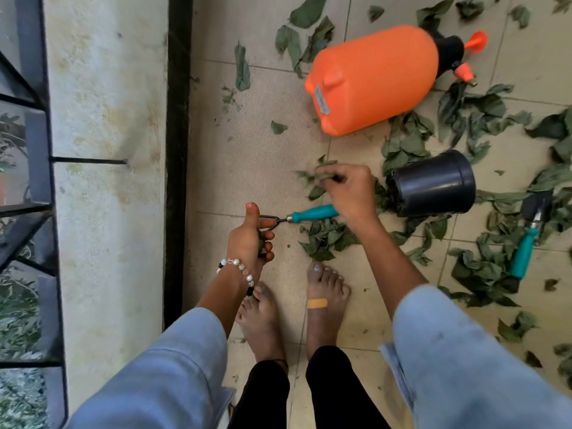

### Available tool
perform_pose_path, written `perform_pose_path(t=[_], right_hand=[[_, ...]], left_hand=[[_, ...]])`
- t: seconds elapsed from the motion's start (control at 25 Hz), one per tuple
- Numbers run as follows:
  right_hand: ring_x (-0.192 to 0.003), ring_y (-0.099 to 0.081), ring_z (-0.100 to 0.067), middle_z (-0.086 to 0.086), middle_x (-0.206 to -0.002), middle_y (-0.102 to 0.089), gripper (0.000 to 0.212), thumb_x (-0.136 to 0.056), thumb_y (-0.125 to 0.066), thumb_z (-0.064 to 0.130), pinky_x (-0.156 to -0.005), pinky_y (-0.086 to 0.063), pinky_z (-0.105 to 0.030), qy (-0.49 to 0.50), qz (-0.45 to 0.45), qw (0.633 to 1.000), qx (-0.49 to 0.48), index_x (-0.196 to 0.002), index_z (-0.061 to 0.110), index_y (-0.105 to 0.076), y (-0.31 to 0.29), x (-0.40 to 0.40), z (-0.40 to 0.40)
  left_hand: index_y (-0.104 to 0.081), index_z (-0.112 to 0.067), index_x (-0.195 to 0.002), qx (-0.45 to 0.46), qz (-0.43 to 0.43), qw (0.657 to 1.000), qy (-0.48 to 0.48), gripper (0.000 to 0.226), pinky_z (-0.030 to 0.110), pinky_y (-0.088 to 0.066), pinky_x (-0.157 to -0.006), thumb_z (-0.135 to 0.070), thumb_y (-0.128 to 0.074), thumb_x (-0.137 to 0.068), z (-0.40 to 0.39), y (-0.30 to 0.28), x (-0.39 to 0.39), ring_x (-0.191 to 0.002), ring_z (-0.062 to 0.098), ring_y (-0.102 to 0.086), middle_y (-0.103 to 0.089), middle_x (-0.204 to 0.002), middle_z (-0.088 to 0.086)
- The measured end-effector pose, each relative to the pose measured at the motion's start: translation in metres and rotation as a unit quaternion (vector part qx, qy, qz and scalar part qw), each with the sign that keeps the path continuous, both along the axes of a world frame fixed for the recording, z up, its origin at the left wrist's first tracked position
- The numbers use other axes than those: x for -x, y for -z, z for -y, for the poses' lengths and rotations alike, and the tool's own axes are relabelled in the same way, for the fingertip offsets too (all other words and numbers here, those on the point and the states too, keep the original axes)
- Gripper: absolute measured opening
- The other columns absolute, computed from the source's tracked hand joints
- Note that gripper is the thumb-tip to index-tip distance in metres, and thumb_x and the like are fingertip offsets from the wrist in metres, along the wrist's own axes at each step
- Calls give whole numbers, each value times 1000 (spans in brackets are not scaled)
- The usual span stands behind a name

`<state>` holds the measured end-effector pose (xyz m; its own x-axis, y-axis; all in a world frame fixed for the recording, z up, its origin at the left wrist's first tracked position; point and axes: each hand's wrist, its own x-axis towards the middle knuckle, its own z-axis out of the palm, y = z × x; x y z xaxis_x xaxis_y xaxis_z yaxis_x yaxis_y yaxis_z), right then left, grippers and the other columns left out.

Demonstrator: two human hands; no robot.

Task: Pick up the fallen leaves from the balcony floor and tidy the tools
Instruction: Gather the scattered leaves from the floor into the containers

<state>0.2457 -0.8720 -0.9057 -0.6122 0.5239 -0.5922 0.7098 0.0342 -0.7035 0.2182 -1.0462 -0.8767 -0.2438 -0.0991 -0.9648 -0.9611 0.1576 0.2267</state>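
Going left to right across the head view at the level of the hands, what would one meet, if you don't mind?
Metal railing → concrete ledge → left hand → teal-handled hand rake → right hand → black pot → teal-handled trowel.

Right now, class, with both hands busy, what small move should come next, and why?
Probably drop the leaves held in the right hand into the black pot lying on its side just beside it. The left hand already grips the metal end of the teal-handled tool, and loose leaves still cover the floor.

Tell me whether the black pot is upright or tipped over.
Tipped over. The black pot lies on its side on the tiled floor, its round side wall facing up, among leaves.
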Motion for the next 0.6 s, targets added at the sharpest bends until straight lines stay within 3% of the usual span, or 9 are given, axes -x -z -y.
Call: perform_pose_path(t=[0.08,0.16,0.2,0.28,0.36,0.44,0.52,0.56,0.6], right_hand=[[-87,-68,-12,-1,-95,-73,21,-79,-67,-7,-85,-55,-28,68,-34,961,265,-91,9,-73,-42,-14,23],[-79,-67,-11,-5,-92,-72,21,-79,-66,-10,-77,-55,-24,13,-25,942,334,-94,2,-72,-63,-34,54],[-80,-66,-12,-8,-94,-71,20,-81,-64,-10,-78,-54,-25,-13,-14,957,290,-98,0,-71,-68,-42,68],[-91,-64,-19,-12,-103,-69,23,-86,-54,1,-86,-52,-33,-99,-25,990,100,-102,1,-70,-72,-58,96],[-107,-55,-25,-11,-112,-64,37,-86,-39,19,-93,-43,-41,-247,-61,966,-43,-107,5,-66,-81,-71,112],[-131,-35,-25,-4,-137,-50,45,-89,-29,37,-105,-25,-55,-393,-38,908,-143,-113,22,-63,-88,-84,117],[-144,-6,-24,4,-158,-19,42,-92,-29,54,-109,1,-58,-467,-2,871,-155,-110,40,-64,-96,-91,111],[-144,-1,-20,8,-159,-13,37,-92,-35,57,-109,4,-53,-461,7,883,-91,-106,43,-67,-100,-92,105],[-143,-7,-17,10,-157,-19,30,-93,-45,53,-110,-3,-47,-405,14,914,27,-101,40,-71,-104,-91,100]], left_hand=[[-65,-14,-87,-35,21,999,-30,62,26,-38,-57,-68,-36,-91,-9,-18,0,-56,14,-45,-59,-69,4],[-67,-15,-88,-101,60,991,-67,68,34,-48,-76,-73,-32,-88,-17,-32,-2,-72,23,-62,-69,-79,9],[-68,-14,-87,-120,80,986,-78,67,38,-51,-83,-71,-32,-90,-19,-39,-4,-80,26,-66,-71,-81,11],[-65,-12,-79,-109,108,986,-73,58,32,-53,-75,-56,-33,-97,-19,-48,-12,-77,24,-66,-70,-72,10],[-61,-11,-76,-68,117,987,-85,49,28,-49,-63,-43,-34,-101,-11,-52,-21,-70,20,-62,-66,-68,8],[-58,-9,-77,-36,129,987,-89,45,25,-50,-52,-36,-33,-102,6,-53,-25,-59,19,-64,-64,-66,9],[-54,-11,-74,-6,152,985,-85,39,22,-47,-38,-35,-39,-100,26,-54,-33,-43,19,-59,-59,-58,6],[-53,-13,-73,6,146,986,-76,35,20,-45,-35,-35,-43,-99,35,-51,-39,-41,18,-55,-55,-57,4],[-51,-14,-70,14,127,990,-65,33,18,-41,-33,-33,-47,-97,40,-50,-45,-38,16,-48,-51,-53,2]])
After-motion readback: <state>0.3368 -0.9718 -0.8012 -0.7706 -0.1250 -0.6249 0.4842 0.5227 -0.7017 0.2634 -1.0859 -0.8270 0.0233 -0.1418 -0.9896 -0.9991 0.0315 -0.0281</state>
